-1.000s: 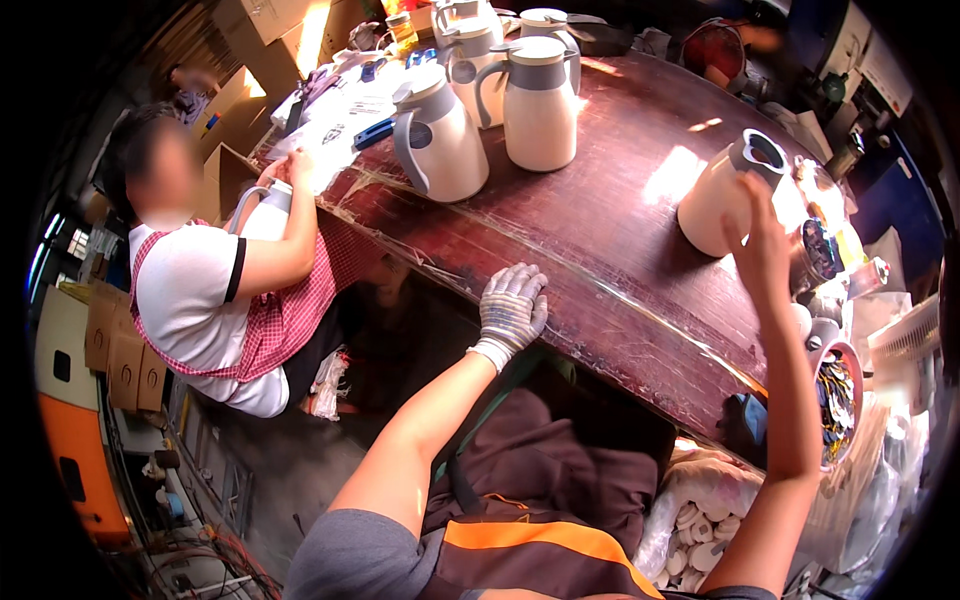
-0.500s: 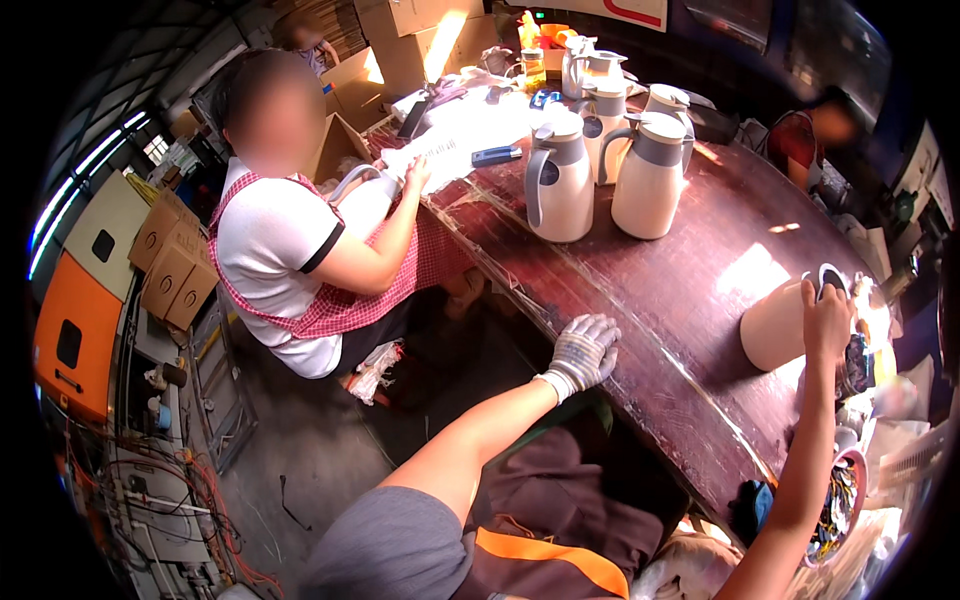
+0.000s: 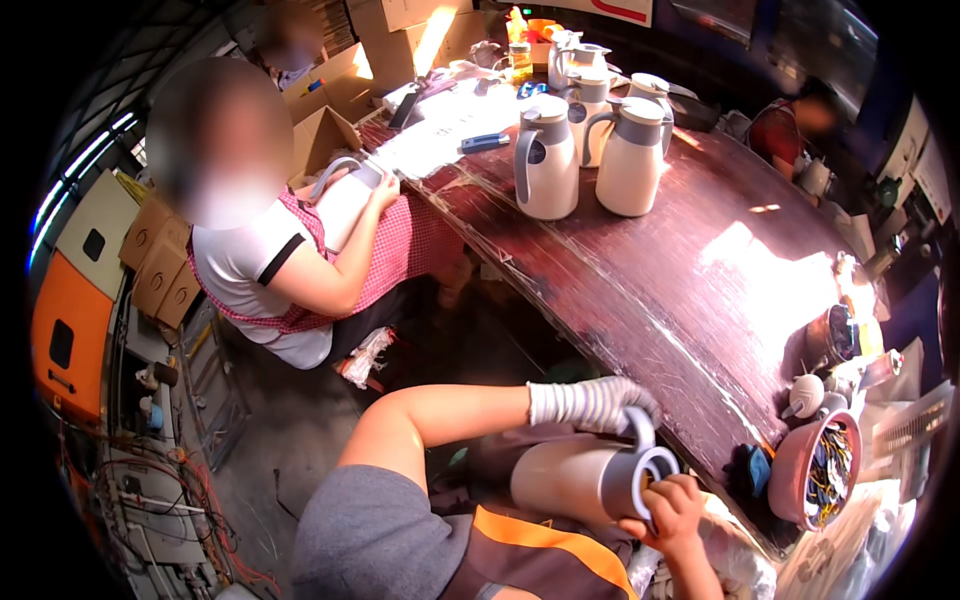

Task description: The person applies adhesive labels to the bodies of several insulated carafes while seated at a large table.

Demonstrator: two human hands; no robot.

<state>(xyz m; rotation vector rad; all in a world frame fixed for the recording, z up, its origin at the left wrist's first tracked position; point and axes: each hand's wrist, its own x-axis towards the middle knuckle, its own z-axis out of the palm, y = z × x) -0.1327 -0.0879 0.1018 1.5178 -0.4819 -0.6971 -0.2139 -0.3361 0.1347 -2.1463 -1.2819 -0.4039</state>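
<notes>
A cream-coloured thermos jug (image 3: 562,482) with a grey collar and handle lies tilted on its side over my lap, its open mouth turned to the right. My right hand (image 3: 668,512) is bare and closed on the rim of its mouth, fingers at the opening. My left hand (image 3: 620,400), in a striped knitted glove, is at the jug's grey handle (image 3: 641,430). Motion blurs its fingers, so their grip cannot be made out. Several similar jugs (image 3: 548,165) with grey lids stand upright on the dark red table (image 3: 640,290).
Across to the left, a co-worker in a checked apron holds another jug (image 3: 343,210). A blue box cutter (image 3: 485,143) lies on the table by white sheets. At right stands a pink bowl (image 3: 784,470) of small dark and yellow pieces. Cardboard boxes (image 3: 160,255) are stacked at left.
My right hand has brought the jug from the table's right side to my lap. The gloved left hand has left the table edge for its handle. The co-worker's hand has drawn back onto their jug.
</notes>
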